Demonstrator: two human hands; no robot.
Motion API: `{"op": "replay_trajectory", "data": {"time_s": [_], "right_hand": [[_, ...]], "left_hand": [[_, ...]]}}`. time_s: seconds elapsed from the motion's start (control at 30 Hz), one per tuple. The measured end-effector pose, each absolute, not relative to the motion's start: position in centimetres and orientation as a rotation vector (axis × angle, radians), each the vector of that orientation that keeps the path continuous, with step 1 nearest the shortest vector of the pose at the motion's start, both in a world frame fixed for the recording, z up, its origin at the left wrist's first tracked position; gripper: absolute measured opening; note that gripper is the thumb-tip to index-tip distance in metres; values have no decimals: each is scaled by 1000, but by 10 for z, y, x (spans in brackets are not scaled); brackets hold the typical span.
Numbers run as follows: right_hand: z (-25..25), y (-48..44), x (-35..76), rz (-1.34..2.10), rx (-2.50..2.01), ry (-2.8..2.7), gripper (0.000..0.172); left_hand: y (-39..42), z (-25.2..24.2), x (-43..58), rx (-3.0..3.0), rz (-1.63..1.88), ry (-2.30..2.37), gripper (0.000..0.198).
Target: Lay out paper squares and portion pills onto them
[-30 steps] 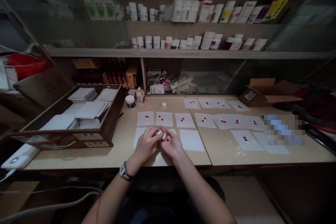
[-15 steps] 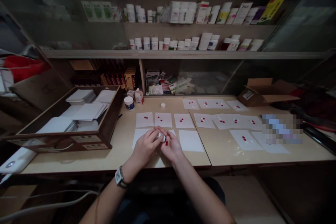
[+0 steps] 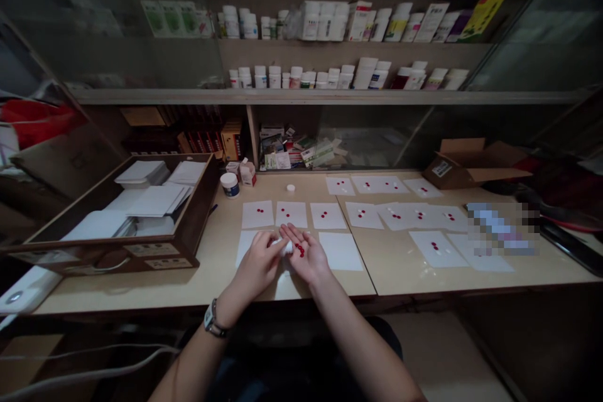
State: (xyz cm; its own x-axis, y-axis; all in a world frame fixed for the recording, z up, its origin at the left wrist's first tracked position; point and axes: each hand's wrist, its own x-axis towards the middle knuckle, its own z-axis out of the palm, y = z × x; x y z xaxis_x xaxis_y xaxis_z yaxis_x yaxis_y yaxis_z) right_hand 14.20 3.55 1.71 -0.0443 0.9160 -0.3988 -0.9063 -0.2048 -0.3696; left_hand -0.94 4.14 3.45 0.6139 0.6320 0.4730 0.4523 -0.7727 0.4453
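Working at a pale wooden counter (image 3: 211, 279) below shelves of medicine bottles (image 3: 292, 78), the person sits before rows of white paper sheets (image 3: 292, 215), many dotted with red pills. The left hand (image 3: 257, 270), a watch (image 3: 211, 320) at its wrist, has its fingers drawn narrowly together, pinching a small white piece (image 3: 285, 247) of unclear kind. The right hand (image 3: 307, 256) lies open, fingers loosely spread, with a cluster of red pills (image 3: 299, 250) on its palm.

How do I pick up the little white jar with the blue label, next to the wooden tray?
Probably grip the jar round its body from the front: it stands upright and round, with the small carton behind-right and the tray wall to its left.
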Motion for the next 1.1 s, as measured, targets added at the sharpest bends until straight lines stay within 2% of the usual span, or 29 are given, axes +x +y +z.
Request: {"op": "replay_trajectory", "data": {"time_s": [0.27, 0.6, 0.87, 1.1], "right_hand": [[17, 38, 134, 1580, -751, -18, 38], [17, 36, 134, 1590, -746, -6, 41], [18, 35, 127, 1517, -768, -101, 39], [19, 35, 124, 1461, -769, -71, 41]], "left_hand": [[34, 30, 4, 2429, 857, 1034, 38], [35, 33, 8, 2397, 784, 1005, 44], [30, 39, 10, 2375, 839, 1069, 39], [27, 36, 17, 2332, 884, 1169, 43]]}}
